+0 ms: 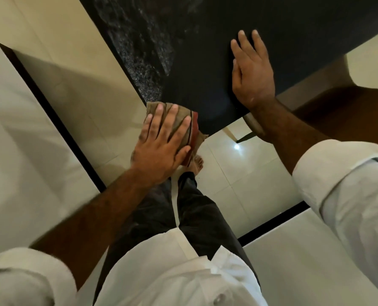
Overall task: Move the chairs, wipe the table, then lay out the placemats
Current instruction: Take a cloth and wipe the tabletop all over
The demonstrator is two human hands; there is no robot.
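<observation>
A black table (205,51) fills the upper middle, its near corner pointing toward me. Wet streaks (139,51) shine across its left part. My left hand (161,146) presses flat on a folded brown and red cloth (192,129) at the table's near corner, part of the cloth hanging over the edge. My right hand (251,69) lies flat, fingers apart, on the dry tabletop close to the right edge, holding nothing. No chairs or placemats are in view.
Cream floor tiles (249,184) with black inlay strips (51,111) surround the table. A wooden table leg (253,127) shows under the near edge. My bare foot (198,164) and dark trousers stand just below the corner. A brown surface (349,111) lies at the right.
</observation>
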